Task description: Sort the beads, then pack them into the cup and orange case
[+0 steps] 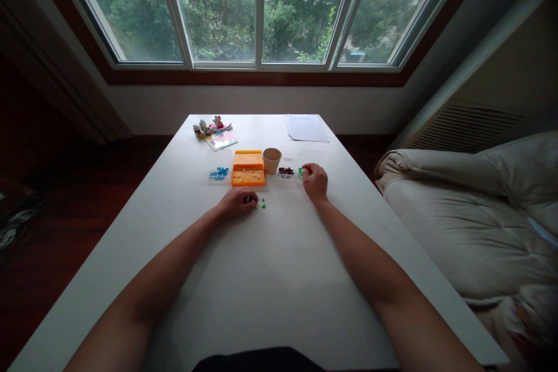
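Observation:
My left hand (239, 202) rests on the white table with its fingers curled together; what they hold, if anything, is too small to tell. Just right of its fingertips lie small green pieces (263, 206). My right hand (315, 181) reaches over the clear box of green pieces (300, 172), its fingers pinched at the box and partly hiding it. Between the hands and farther back stands an orange tray (248, 183) with small yellowish pieces. Beside it is a brown paper cup (272, 161), then a clear box of dark pieces (286, 172).
Left of the orange tray, a clear box holds blue pieces (219, 174). Small colourful figures (210, 127) and a card (222, 140) lie at the back left of the table (270, 285). Papers (306, 128) lie back right. A cushioned sofa (449, 226) stands right of the table.

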